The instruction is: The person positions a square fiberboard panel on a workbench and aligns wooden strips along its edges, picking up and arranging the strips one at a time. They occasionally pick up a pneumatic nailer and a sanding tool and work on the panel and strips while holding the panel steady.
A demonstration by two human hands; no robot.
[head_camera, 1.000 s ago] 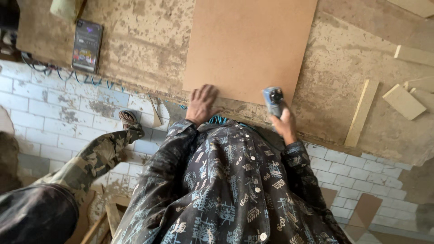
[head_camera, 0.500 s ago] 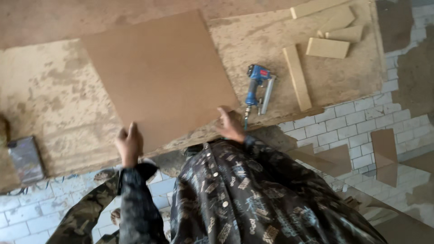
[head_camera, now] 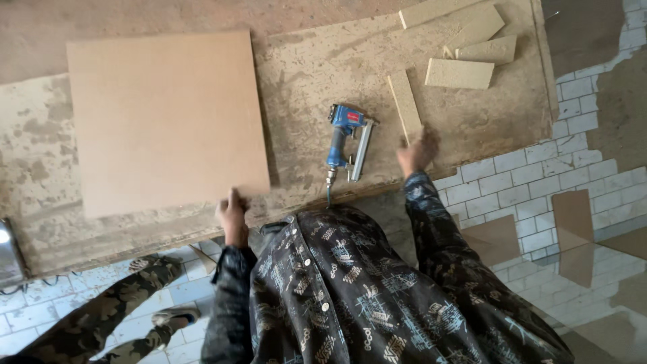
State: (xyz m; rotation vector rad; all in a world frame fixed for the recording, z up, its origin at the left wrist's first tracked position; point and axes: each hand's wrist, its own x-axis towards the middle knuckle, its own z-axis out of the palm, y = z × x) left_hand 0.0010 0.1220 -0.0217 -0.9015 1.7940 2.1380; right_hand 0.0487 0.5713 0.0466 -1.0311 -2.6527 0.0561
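Note:
A square brown fibreboard panel [head_camera: 165,121] lies flat on the worn workbench [head_camera: 317,67]. My left hand [head_camera: 232,214] rests with its fingertips on the panel's near right corner. My right hand [head_camera: 418,151] reaches to the near end of a narrow wood strip [head_camera: 405,104] and touches it; whether it grips the strip is unclear. A blue pneumatic nail gun [head_camera: 345,140] lies on the bench between my two hands, untouched.
Several short wood offcuts [head_camera: 465,50] lie at the bench's far right. A dark device [head_camera: 10,253] sits at the left edge. White brick-pattern tiles [head_camera: 512,175] cover the floor. Another person's camouflage-clad leg [head_camera: 108,313] stands at lower left.
The view has shifted left. My right hand left the nail gun's side and moved right to the wood strip. My left hand stays at the panel's near edge.

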